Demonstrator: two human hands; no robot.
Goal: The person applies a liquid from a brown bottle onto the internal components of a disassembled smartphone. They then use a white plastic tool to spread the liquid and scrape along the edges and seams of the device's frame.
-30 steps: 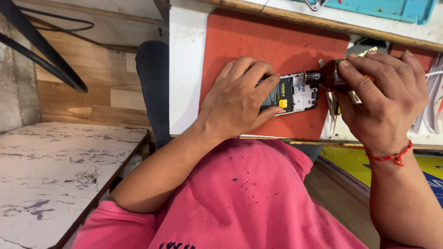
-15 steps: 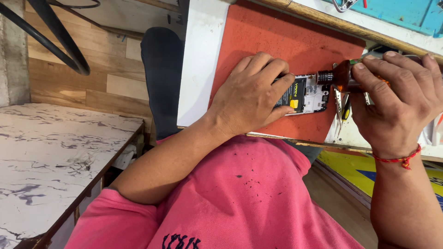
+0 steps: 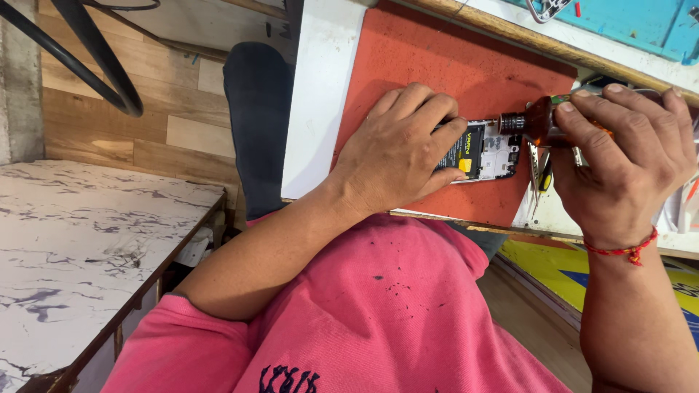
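Under the left hand an opened phone was pinned flat on the red work mat, its back removed so that a dark battery and pale circuit parts were exposed. The hand's fingers were curled and pressed together over the near half of the phone, and only the half beyond the fingertips could be seen. Just past those fingertips the screwdriver was held by the right hand, whose fingers were closed around the reddish-brown handle; its dark metal collar was brought to the phone's far edge, though the tip itself could not be made out. Below the right hand's fingers a pair of tweezers was seen on the bench, close beside the mat's edge. A red thread bracelet was worn at the right wrist.

Behind the left wrist the mat ended near the bench's front edge, where the pink shirt was pressed close, so little room was left on that side. Beyond the knuckles of the left hand a broad bare stretch of mat was left open up to a wooden strip. Outward from the left forearm a white panel bordered the mat, and well apart from it a marbled tabletop was seen.
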